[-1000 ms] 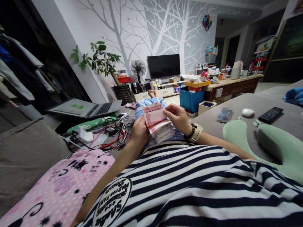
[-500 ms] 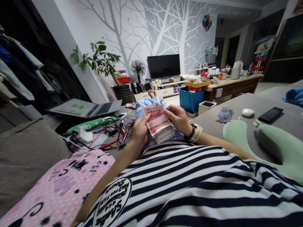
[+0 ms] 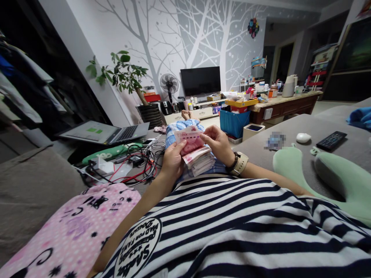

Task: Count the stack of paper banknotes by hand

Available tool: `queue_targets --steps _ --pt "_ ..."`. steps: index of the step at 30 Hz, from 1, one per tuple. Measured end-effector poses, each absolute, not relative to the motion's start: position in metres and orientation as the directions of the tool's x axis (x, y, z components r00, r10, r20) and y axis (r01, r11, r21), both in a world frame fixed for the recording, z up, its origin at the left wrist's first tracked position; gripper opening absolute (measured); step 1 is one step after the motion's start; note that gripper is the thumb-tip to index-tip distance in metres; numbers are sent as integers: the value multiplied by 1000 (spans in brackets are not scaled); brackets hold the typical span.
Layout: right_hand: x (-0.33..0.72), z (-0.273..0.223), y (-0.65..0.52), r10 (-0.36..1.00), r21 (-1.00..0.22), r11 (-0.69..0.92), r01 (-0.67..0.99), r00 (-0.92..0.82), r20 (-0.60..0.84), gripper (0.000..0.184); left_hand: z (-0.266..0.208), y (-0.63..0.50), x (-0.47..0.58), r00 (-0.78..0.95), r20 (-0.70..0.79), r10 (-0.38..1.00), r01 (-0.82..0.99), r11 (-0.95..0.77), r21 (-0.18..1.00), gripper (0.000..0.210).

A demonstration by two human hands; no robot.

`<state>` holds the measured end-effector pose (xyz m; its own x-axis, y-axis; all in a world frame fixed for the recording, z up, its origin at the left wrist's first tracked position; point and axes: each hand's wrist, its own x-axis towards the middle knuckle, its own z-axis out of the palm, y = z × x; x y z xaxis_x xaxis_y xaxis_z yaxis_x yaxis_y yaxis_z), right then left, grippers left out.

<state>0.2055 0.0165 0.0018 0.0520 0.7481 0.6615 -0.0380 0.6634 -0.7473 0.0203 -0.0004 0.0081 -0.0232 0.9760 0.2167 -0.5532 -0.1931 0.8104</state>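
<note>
Red-pink banknotes (image 3: 191, 142) marked 100 stand raised in my left hand (image 3: 173, 157), its thumb pressed over their near left side. My right hand (image 3: 216, 143) is closed in a pinch at the notes' upper right edge, thumb against forefinger. Below the raised notes a thick stack of banknotes (image 3: 202, 163) fans out over my lap, its ends layered. My left fingers behind the notes are hidden. A pale watch (image 3: 241, 163) and a dark bead bracelet circle my right wrist.
Left of my legs lie tangled cables (image 3: 142, 164) and an open laptop (image 3: 110, 133). A pink patterned blanket (image 3: 72, 227) is by my left arm. On the sofa at right are a green neck pillow (image 3: 333, 173), a remote (image 3: 331, 141) and a white mouse (image 3: 303, 138).
The raised notes have shifted: the white band across the lower note is gone from view, and the red faces show more. My hands stay in nearly the same place.
</note>
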Motion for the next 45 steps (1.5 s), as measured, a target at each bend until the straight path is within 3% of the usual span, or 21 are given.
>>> queue_targets --steps 28,35,41,45 --pt "207 1 22 726 -726 687 -30 20 687 70 3 5 18 2 269 963 -540 -226 811 41" --pt "208 3 18 693 -692 721 12 1 721 75 4 2 19 -6 262 965 -530 -225 818 35" --pt "209 6 15 696 -696 717 43 1 718 77 3 6 18 -46 240 970 -523 -228 821 18" --pt "208 7 12 716 -715 697 45 2 698 78 5 12 20 -65 223 973 -563 -220 797 22"
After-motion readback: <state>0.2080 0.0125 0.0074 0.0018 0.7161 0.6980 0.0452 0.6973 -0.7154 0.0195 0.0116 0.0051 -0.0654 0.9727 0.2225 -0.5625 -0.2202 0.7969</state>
